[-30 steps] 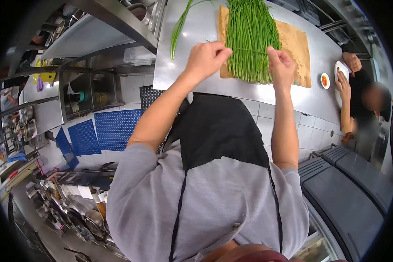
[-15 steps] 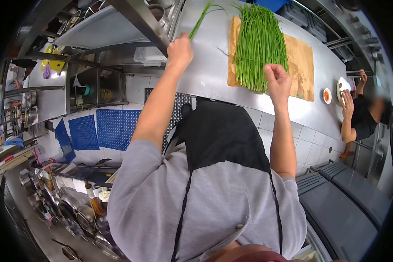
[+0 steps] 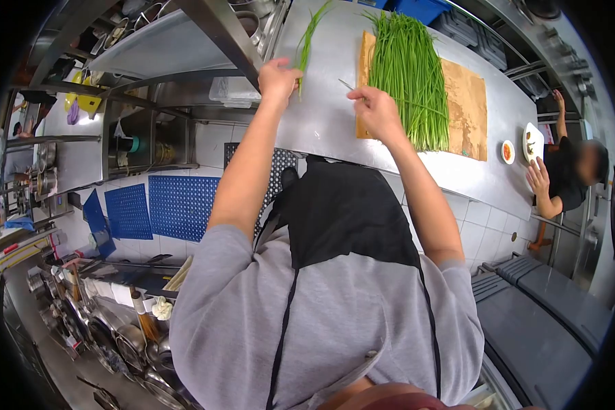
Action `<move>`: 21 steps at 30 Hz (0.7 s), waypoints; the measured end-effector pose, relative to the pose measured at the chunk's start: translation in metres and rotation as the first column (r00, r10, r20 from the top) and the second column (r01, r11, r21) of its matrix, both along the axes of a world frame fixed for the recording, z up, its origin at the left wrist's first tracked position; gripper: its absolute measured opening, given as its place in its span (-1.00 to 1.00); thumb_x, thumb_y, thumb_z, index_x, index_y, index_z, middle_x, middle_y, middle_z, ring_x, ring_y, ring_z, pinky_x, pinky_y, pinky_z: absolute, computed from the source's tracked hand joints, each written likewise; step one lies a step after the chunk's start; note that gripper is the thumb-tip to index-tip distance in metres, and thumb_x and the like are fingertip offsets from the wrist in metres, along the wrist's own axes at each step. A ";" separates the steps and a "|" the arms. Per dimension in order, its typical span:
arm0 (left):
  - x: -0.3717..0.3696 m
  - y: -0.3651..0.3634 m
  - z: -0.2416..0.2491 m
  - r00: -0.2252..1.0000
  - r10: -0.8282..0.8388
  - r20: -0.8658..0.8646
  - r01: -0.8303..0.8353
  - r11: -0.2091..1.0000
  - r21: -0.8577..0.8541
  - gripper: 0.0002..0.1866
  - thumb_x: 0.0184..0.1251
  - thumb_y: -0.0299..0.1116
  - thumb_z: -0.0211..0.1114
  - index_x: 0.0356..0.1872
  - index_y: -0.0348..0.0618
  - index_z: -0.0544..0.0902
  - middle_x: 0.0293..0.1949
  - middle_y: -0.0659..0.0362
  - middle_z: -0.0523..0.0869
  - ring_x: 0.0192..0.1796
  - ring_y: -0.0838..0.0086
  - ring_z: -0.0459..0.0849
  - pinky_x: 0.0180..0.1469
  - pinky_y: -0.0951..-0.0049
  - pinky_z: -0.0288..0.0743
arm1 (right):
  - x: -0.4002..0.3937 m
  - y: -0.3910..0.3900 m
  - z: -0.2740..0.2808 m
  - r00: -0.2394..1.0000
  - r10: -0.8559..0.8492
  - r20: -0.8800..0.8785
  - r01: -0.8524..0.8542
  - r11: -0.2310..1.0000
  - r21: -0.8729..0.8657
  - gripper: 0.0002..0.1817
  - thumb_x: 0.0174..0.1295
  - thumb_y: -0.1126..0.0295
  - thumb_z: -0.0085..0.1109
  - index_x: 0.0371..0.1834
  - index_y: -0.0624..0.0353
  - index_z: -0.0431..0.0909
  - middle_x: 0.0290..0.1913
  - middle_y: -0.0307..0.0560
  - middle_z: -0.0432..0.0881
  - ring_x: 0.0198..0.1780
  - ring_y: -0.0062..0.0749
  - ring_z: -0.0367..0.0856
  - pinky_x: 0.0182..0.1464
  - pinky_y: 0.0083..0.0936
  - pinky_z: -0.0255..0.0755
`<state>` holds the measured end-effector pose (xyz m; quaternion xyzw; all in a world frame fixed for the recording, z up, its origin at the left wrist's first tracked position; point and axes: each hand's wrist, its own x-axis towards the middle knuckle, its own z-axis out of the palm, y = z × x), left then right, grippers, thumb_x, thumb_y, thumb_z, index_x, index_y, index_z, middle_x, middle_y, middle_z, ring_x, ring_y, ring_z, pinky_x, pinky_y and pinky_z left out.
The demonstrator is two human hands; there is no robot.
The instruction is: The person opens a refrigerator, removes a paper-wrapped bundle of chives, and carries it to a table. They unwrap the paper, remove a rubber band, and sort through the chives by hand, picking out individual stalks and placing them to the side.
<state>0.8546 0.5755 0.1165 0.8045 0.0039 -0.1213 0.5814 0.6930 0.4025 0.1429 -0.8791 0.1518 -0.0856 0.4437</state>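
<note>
My left hand [image 3: 279, 80] is closed on a few long green chives [image 3: 309, 41] over the steel table; their tips point away from me and their lower ends hang just past my fingers. My right hand [image 3: 377, 113] has curled fingers at the near end of a thin metal blade [image 3: 346, 84], which looks like a small knife; its handle end is hidden by the hand. Beside that hand, a thick pile of chives [image 3: 410, 75] lies lengthwise across a brown cutting board [image 3: 468, 109].
The steel table [image 3: 314, 130] carries a small bowl of red food [image 3: 508, 152] and a white plate [image 3: 534, 142] at the right, near another person's hand [image 3: 538, 179]. A metal shelf post [image 3: 225, 34] stands close to my left hand. A blue bin [image 3: 424, 9] sits beyond the pile.
My right hand has moved left from the chive pile to the blade. My left hand has come slightly nearer, and the loose chives shifted left and toward me with it.
</note>
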 end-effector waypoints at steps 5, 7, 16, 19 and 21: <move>-0.023 -0.015 0.007 0.941 -0.094 -0.324 -0.052 0.909 -0.414 -0.53 0.11 -0.64 0.36 0.09 -0.45 0.48 -0.32 0.09 0.68 -0.35 0.46 0.67 -0.32 0.51 0.61 | 0.039 0.023 -0.034 0.998 -0.026 -0.054 0.041 0.951 0.306 -0.69 0.17 0.26 0.29 -0.14 0.27 0.68 -0.32 0.03 0.75 -0.27 -0.27 0.73 -0.17 -0.36 0.56; -0.031 -0.021 0.006 0.924 -0.136 -0.357 -0.057 0.875 -0.480 -0.55 0.11 -0.62 0.38 0.07 -0.41 0.50 -0.33 0.11 0.68 -0.36 0.47 0.67 -0.32 0.51 0.61 | 0.040 0.026 -0.024 0.988 -0.032 -0.153 0.075 0.955 0.286 -0.69 0.18 0.26 0.30 -0.16 0.29 0.68 -0.32 0.03 0.75 -0.30 -0.40 0.71 -0.24 -0.42 0.55; -0.038 -0.035 -0.001 0.760 -0.381 -0.527 -0.021 0.795 -0.606 -0.85 0.19 -0.45 0.41 -0.26 -0.23 0.64 -0.43 0.21 0.64 -0.50 0.54 0.57 -0.44 0.59 0.52 | 0.009 0.007 0.000 0.960 -0.013 -0.279 0.236 0.569 0.787 -0.87 0.30 0.37 0.19 -0.22 0.20 0.59 -0.44 -0.19 0.62 -0.49 -0.51 0.56 -0.47 -0.58 0.47; -0.040 -0.042 -0.008 0.768 -0.383 -0.513 -0.011 0.794 -0.608 -0.87 0.21 -0.43 0.41 -0.31 -0.19 0.63 -0.46 0.22 0.63 -0.51 0.55 0.57 -0.47 0.61 0.52 | 0.001 0.004 0.012 0.947 -0.020 -0.321 0.292 0.472 0.832 -0.91 0.32 0.38 0.17 -0.22 0.15 0.57 -0.44 -0.22 0.61 -0.49 -0.54 0.55 -0.47 -0.58 0.50; -0.042 -0.045 -0.009 0.797 -0.362 -0.484 -0.001 0.800 -0.600 -0.87 0.21 -0.44 0.41 -0.31 -0.18 0.63 -0.46 0.22 0.64 -0.52 0.56 0.58 -0.49 0.61 0.52 | -0.001 0.003 0.013 0.947 -0.025 -0.320 0.289 0.500 0.816 -0.92 0.33 0.38 0.17 -0.22 0.13 0.56 -0.44 -0.22 0.60 -0.48 -0.55 0.56 -0.46 -0.57 0.52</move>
